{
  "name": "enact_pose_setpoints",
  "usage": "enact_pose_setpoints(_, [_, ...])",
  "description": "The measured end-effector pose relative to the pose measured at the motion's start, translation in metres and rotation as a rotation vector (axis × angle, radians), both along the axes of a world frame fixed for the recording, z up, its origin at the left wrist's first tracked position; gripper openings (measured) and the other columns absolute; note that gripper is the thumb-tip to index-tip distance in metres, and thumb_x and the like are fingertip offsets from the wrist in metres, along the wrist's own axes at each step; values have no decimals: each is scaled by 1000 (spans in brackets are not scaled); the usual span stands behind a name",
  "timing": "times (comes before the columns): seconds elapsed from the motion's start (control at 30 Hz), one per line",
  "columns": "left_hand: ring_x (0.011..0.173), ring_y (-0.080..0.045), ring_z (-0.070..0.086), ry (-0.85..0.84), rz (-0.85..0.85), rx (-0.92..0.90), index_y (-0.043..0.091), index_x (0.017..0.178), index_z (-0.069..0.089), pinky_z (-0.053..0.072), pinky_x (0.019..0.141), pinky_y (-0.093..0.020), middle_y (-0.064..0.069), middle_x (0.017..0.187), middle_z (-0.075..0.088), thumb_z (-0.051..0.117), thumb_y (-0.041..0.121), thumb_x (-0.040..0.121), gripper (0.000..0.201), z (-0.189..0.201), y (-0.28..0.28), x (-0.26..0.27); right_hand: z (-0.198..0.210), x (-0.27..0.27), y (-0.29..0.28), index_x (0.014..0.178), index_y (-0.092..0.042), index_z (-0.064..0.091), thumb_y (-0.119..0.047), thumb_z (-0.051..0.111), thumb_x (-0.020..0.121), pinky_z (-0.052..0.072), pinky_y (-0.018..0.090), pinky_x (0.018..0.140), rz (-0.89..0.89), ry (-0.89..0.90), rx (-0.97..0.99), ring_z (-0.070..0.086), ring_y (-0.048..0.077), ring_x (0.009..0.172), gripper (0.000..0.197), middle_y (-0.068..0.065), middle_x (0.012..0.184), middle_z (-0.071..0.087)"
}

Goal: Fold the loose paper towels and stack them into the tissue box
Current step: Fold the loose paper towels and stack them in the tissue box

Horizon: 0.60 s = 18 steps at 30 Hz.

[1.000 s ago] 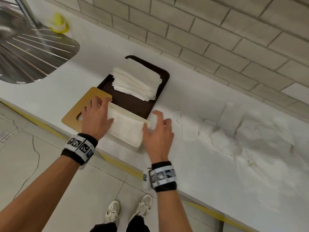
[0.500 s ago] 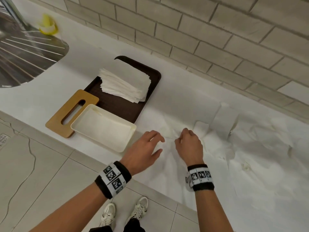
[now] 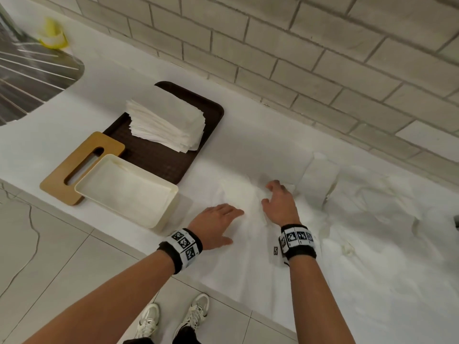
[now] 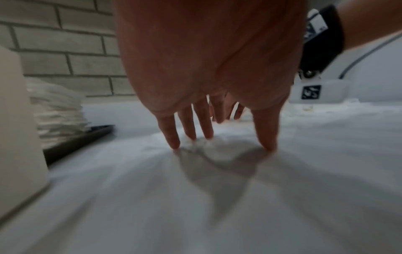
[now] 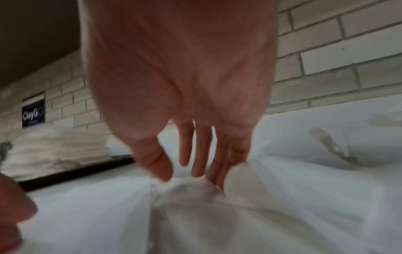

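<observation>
A loose white paper towel (image 3: 248,247) lies spread on the white counter, reaching past its front edge. My left hand (image 3: 221,222) rests on it with straight fingers; the left wrist view shows the fingertips (image 4: 174,144) touching the sheet (image 4: 217,189). My right hand (image 3: 275,199) lies just beyond, fingers spread on the rumpled far part (image 5: 217,214) of the towel. The cream tissue box (image 3: 159,219) stands open to the left with a folded towel flat inside. More crumpled towels (image 3: 372,207) cover the counter to the right.
A brown tray (image 3: 161,157) behind the box carries a stack of folded towels (image 3: 166,122). The wooden slotted lid (image 3: 82,167) lies partly under the box's left end. A steel sink (image 3: 29,78) and a yellow object (image 3: 52,33) are far left. A brick wall runs behind.
Both hands left the tissue box and moved right to the loose towel. The right hand's earlier pinch has opened and reached farther back; the left hand now lies flat on the sheet.
</observation>
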State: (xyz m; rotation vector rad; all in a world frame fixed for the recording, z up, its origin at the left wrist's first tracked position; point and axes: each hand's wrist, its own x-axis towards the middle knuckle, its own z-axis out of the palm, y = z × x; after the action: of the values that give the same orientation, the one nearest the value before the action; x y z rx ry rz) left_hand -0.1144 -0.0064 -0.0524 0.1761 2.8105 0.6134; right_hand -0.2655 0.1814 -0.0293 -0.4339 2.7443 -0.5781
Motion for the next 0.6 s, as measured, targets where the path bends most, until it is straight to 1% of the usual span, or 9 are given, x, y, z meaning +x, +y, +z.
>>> enact_pose_setpoints(0.07, [143, -25, 49, 55, 54, -66, 33, 163, 35, 36, 120, -47, 2, 151, 54, 70, 42, 96, 76, -6, 10, 2, -8, -5, -3, 136, -22, 56, -25, 68, 95, 50, 49, 104, 56, -60, 162, 53, 36, 126, 43, 7, 134, 63])
enact_pose_setpoints(0.13, [116, -27, 64, 204, 50, -200, 33, 146, 57, 46, 109, -53, 2, 122, 66, 76, 40, 90, 59, -12, 16, 1, -12, -6, -6, 120, -27, 62, -32, 67, 98, 47, 47, 104, 79, -87, 207, 53, 33, 124, 23, -1, 118, 70])
enact_pose_setpoints(0.2, [101, -27, 65, 361, 28, -268, 29, 118, 72, 50, 101, -55, 2, 104, 66, 79, 38, 87, 32, -19, 19, 1, -15, -3, -7, 101, -29, 65, -35, 70, 99, 48, 43, 101, 64, -148, 113, 56, 28, 117, 8, -8, 99, 69])
enact_pose_setpoints(0.23, [99, -28, 64, 423, 8, -274, 27, 108, 73, 50, 100, -54, 1, 101, 64, 78, 36, 89, 21, -21, 19, 2, -15, -1, -5, 96, -29, 65, -35, 73, 99, 50, 38, 95, 39, -180, 20, 59, 25, 110, 10, -9, 93, 68])
enact_pose_setpoints(0.3, [99, -27, 62, 485, -31, -247, 23, 98, 71, 50, 100, -50, 0, 100, 61, 75, 30, 94, 9, -25, 18, 1, -12, 4, -2, 91, -23, 66, -32, 75, 99, 48, 24, 78, -24, -187, -151, 63, 19, 92, 15, -6, 87, 67])
enact_pose_setpoints(0.37, [103, -24, 62, 480, 1, -75, 20, 98, 71, 51, 100, -46, 1, 104, 63, 72, 29, 99, 9, -21, 19, 4, -6, 9, 3, 90, -16, 64, -26, 73, 100, 46, 24, 74, -121, -131, -260, 62, 20, 84, 17, 0, 90, 67])
enact_pose_setpoints(0.43, [101, -19, 62, 380, 152, 237, 19, 104, 68, 54, 91, -40, 2, 104, 67, 64, 33, 107, 15, 0, 18, 8, 0, 16, 9, 90, -12, 61, -18, 70, 100, 47, 29, 76, -255, -94, -356, 63, 23, 86, 15, 4, 94, 69])
enact_pose_setpoints(0.53, [69, -14, 58, 293, 498, 701, 21, 97, 58, 49, 70, -34, 5, 87, 64, 65, 31, 107, 17, 43, 12, 9, 6, 32, 16, 94, -12, 59, -10, 68, 99, 47, 30, 76, -332, -54, -401, 63, 13, 84, 11, 0, 93, 69])
enact_pose_setpoints(0.6, [60, -12, 49, 302, 688, 932, 21, 100, 58, 43, 66, -29, 8, 82, 58, 75, 20, 101, 17, 73, 2, 13, 10, 45, 13, 103, -15, 58, -8, 66, 101, 48, 33, 80, -342, -25, -441, 63, 7, 85, 11, -4, 93, 67])
